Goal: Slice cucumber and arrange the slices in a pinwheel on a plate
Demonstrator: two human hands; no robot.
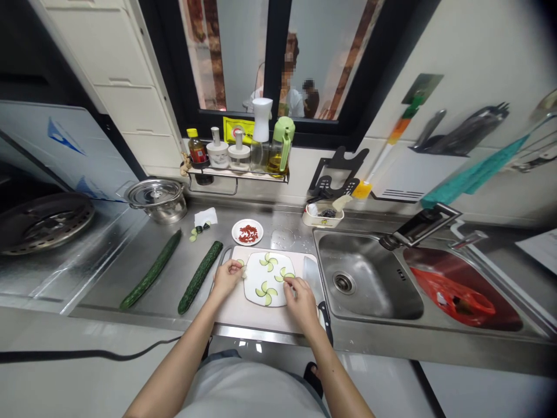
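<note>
A white squarish plate (255,273) lies on the pale cutting board (261,319), with green-edged cucumber slices (266,293) fanned into pinwheels on it. At the plate's left edge, my left hand (227,281) is closed in a pinch around small pale cucumber slices (241,264), partly hidden by the fingers. My right hand (302,299) reaches over the right edge, its thumb and forefinger pinched at a slice of the right-hand pinwheel. A kitchen knife lies on the board's right side, its pale blade (310,270) and black handle (325,322) showing.
Two whole cucumbers (200,278) lie left of the board. Behind it sits a small dish (247,232) of red bits; cucumber ends (199,229) lie near a white tissue (206,217). A steel pot (161,200) stands back left. The sink (369,278) is right, with a red bag (456,302).
</note>
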